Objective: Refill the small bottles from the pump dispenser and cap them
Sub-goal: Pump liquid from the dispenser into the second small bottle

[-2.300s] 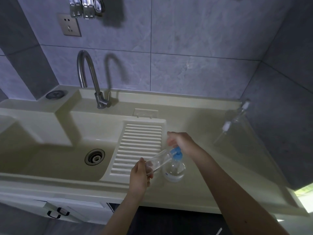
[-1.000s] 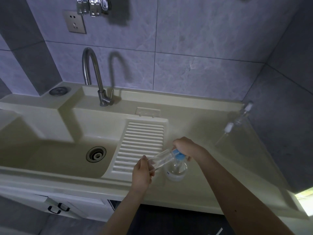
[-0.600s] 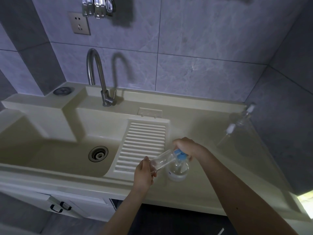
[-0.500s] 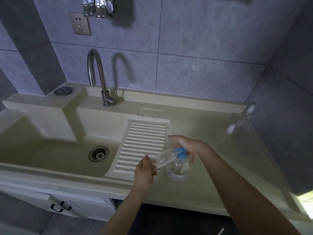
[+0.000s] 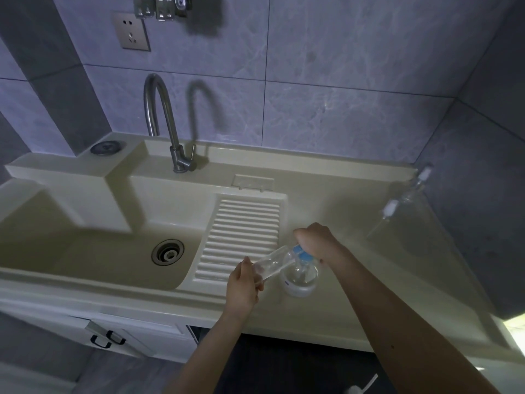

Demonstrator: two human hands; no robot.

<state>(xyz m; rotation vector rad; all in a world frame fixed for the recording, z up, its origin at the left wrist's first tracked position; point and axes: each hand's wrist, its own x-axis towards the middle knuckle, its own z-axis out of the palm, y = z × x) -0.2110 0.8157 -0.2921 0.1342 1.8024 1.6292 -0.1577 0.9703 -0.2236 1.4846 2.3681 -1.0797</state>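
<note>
Left hand [image 5: 241, 285] curled round the base of a clear small bottle [image 5: 270, 263], held tilted with its mouth up toward the blue pump head [image 5: 301, 253]. Right hand [image 5: 315, 240] bent over that pump head, fingers curled down on it, pressing; fingertips hidden. Pump dispenser [image 5: 298, 280], round and clear, standing on the cream tabletop [image 5: 355, 282] directly under the right hand and just right of the left hand, touching the tilted bottle near its neck.

Left of the left hand, touching nothing: the ribbed washboard slope [image 5: 241, 237], running down into the sink basin [image 5: 85, 251] with its round drain [image 5: 167, 252]. Beyond both hands, well apart: the curved metal faucet [image 5: 162, 120] at the back ledge, a wall socket [image 5: 131, 31] higher on the grey tiles. Far right of the right hand, near the corner wall: two more clear bottles with white tops [image 5: 390, 210], blurred, details hard to make out.

Front lip of the tabletop close below the left wrist; drawer handles [image 5: 108, 339] beneath it. Bare surface right of the dispenser, stretching to the corner bottles; washboard edge immediately left of the held bottle.
</note>
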